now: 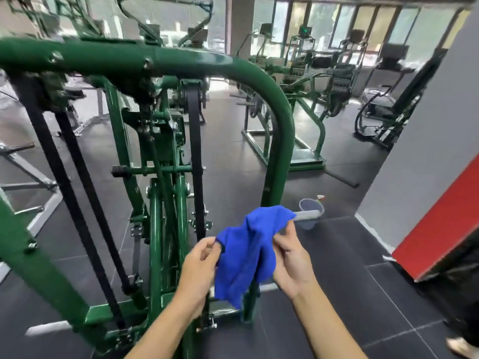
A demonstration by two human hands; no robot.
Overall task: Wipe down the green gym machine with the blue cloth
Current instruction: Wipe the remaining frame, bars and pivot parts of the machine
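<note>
Here, a crumpled blue cloth point(246, 252) of soft, fleecy fabric hangs in the air between both hands. It is low in front of the glossy green gym machine point(281, 130) of painted steel tube and, as far as I can tell, touches no part of the frame. The left hand point(201, 260) pinches the cloth's left edge between thumb and curled fingers. The right hand point(291, 257) pinches the upper right edge the same way, so each grip is closed on the cloth. Most of the fabric sags below the hands in loose folds.

The cloth looks light and limp and will probably not keep a shape of its own. Held by its edges it would likely flap and drag rather than press. Gathering it into a pad under one palm, fingers spread over it, seems the better hold for wiping.

The tube looks hard, smooth and round, so the cloth should slide along it easily, and wrapping it partway round the bar would cover more surface. The flat black belts point(195, 151) and the bolted brackets low on the frame look like places where loose fabric could snag.

A grey-blue plastic container point(312, 204), perhaps a bucket or scoop, sits on the dark tiled floor point(337, 307) just beyond the cloth.
</note>
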